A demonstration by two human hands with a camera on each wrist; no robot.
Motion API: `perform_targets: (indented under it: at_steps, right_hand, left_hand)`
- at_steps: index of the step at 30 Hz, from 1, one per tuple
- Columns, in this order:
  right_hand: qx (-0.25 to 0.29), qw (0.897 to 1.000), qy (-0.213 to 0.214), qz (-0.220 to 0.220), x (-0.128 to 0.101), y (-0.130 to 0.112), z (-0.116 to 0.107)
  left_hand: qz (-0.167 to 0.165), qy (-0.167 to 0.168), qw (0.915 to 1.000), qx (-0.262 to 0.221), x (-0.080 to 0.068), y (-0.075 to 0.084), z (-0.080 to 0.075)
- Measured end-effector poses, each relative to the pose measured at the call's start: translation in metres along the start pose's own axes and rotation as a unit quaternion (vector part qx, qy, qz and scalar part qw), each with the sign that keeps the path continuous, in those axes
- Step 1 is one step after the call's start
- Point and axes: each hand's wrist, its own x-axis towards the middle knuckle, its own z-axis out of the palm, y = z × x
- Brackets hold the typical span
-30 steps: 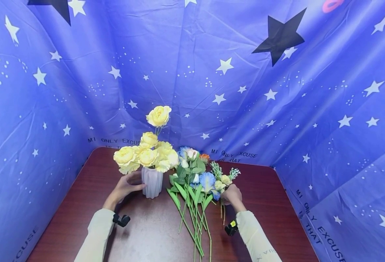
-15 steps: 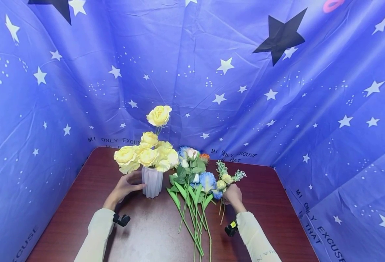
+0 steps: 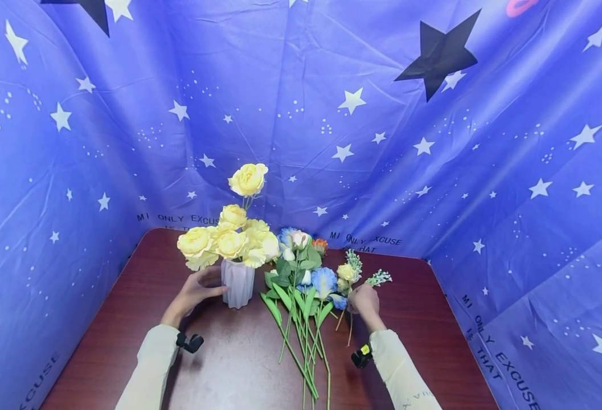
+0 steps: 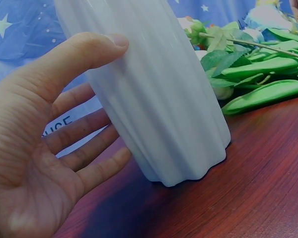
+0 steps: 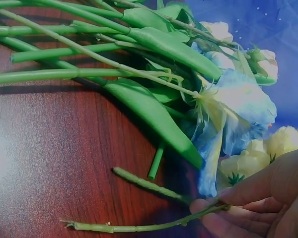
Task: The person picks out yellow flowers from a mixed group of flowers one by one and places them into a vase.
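A pale, fluted vase [image 3: 239,286] stands upright on the table, holding several large yellow flowers [image 3: 231,245]. My left hand [image 3: 192,295] holds it at the side; in the left wrist view the thumb lies across the front of the vase [image 4: 159,104] while the fingers reach along its side and behind. On the right, my right hand [image 3: 365,303] pinches the thin stems [image 5: 144,228] of small yellow flowers [image 3: 347,273]. A pale green sprig [image 3: 380,278] pokes out above the knuckles. Two short stem ends point away below the fingertips in the right wrist view.
Between the hands lies a heap of flowers with blue petals [image 3: 324,283], white buds, green leaves [image 3: 282,299] and long stems [image 3: 308,364] pointing toward me. An orange bloom [image 3: 320,246] sits at the back. A starry blue cloth [image 3: 301,114] encloses the dark red table [image 3: 218,364].
The right hand turns the small yellow flowers: their heads and sprigs shift and spread apart, and the stem ends swing. The left hand stays at the vase.
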Motion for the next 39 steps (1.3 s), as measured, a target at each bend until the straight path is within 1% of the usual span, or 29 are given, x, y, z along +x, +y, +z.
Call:
perform_targets:
  at_steps: [6,12,18,23,32,39]
  right_hand:
    - [0.008,1.0,0.0,-0.012,-0.001,-0.002,-0.002]
    - [0.024,0.999,0.006,-0.021,-0.005,-0.005,-0.007]
    - [0.03,0.999,0.023,-0.035,-0.004,-0.006,-0.013]
    - [0.043,0.997,0.037,-0.045,-0.005,-0.011,-0.02]
    - [0.072,0.993,0.074,-0.062,-0.006,-0.02,-0.029]
    - [0.107,0.987,0.086,-0.089,-0.007,-0.031,-0.035]
  left_hand:
    - [-0.009,-0.001,0.9999,-0.009,0.0,0.001,0.0]
    - [-0.009,-0.001,0.9998,-0.016,0.001,0.001,0.001]
    - [-0.005,-0.002,0.9997,-0.023,0.001,0.001,0.001]
    - [-0.004,-0.004,0.9996,-0.027,0.001,0.0,0.001]
    - [-0.006,-0.001,0.9997,-0.024,0.001,0.0,0.001]
    - [-0.008,-0.002,0.9996,-0.025,0.001,0.0,0.001]
